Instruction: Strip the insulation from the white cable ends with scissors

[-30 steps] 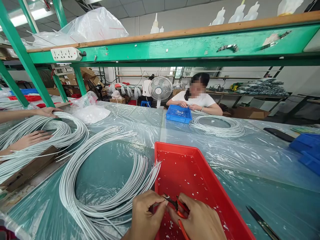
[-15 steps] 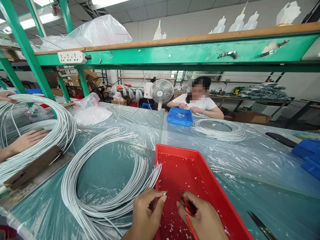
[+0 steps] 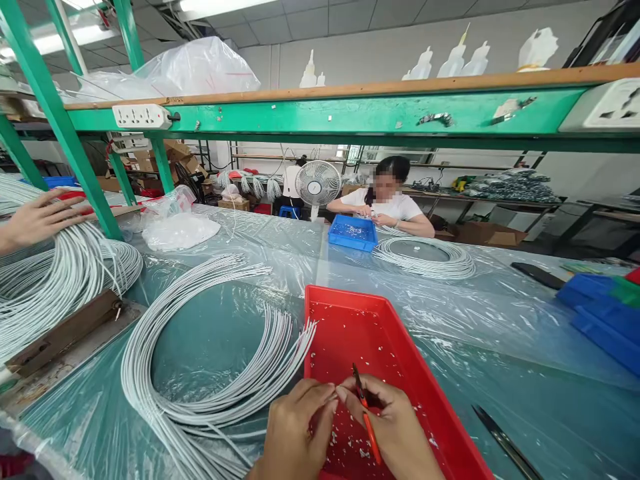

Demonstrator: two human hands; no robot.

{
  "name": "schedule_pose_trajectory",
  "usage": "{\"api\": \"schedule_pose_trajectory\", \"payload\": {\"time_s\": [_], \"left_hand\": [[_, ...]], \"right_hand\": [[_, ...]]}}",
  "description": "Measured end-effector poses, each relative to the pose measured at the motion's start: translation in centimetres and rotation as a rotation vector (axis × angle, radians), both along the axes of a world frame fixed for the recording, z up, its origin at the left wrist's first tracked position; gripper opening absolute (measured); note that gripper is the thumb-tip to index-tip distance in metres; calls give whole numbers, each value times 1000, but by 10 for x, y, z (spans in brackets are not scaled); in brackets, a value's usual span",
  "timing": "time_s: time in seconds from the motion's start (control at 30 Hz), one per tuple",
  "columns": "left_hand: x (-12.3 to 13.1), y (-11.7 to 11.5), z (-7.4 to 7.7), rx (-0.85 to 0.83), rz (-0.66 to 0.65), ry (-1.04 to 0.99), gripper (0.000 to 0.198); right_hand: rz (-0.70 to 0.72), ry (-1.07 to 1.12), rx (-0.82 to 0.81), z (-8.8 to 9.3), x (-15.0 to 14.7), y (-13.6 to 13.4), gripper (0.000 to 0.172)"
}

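Observation:
My left hand is closed in a pinch over the red tray, on the end of a white cable mostly hidden by the fingers. My right hand is wrapped round orange-handled cutters, their dark jaws pointing up and away. Its thumb and fingertip meet my left fingertips at the cable end. White scraps lie scattered in the tray. Left of it a coil of white cables rests on the plastic-covered table, the loose ends fanned toward the tray rim.
Tweezers lie right of the tray. At far left another person's hand rests on a cable bundle near a brown bar. Opposite, a person works behind a blue tray. A green shelf beam crosses overhead.
My right hand has moved left, bringing its fingertips against my left ones; the cutters have turned more upright. At far left, the other person's hand has risen and the cable bundle has shifted.

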State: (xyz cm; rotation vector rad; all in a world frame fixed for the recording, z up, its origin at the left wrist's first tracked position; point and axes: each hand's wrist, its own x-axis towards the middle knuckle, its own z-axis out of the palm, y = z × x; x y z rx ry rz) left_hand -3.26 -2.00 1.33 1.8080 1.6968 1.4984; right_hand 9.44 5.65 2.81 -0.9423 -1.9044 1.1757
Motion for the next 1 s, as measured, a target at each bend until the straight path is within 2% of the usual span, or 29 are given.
{"api": "schedule_pose_trajectory", "payload": {"time_s": [0.1,0.2,0.3,0.37,0.47,0.6,0.73,0.8,0.83,0.87,0.93,1.0], "left_hand": [[4,-9,-1,-195,-18,-323,28],[10,-14,-7,-468,-186,-882,41],[15,-12,-7,-462,-291,-1255,41],[19,-10,-2,-404,-277,-1435,35],[24,-6,6,-368,-201,-1628,30],[26,0,8,-356,-172,-1598,29],[21,8,7,-259,-143,-1432,23],[16,12,7,-224,-125,-1344,21],[14,14,8,-214,-122,-1295,21],[11,16,8,-205,-120,-1247,22],[6,18,7,-204,-121,-1170,23],[2,19,6,-220,-130,-1124,24]], "right_hand": [[-39,1,82,1,2,-1,21],[-60,11,204,0,3,-7,15],[-49,43,450,-4,4,-16,9],[-35,75,648,-8,6,-19,16],[-51,101,839,-14,10,-21,29],[-82,74,907,-19,15,-19,36],[-63,19,847,-23,20,-20,22],[-62,9,697,-24,22,-23,10],[-60,15,565,-23,22,-25,4],[-47,32,406,-22,23,-27,5],[25,88,56,-19,23,-30,24],[175,119,-230,-18,23,-32,41]]}}
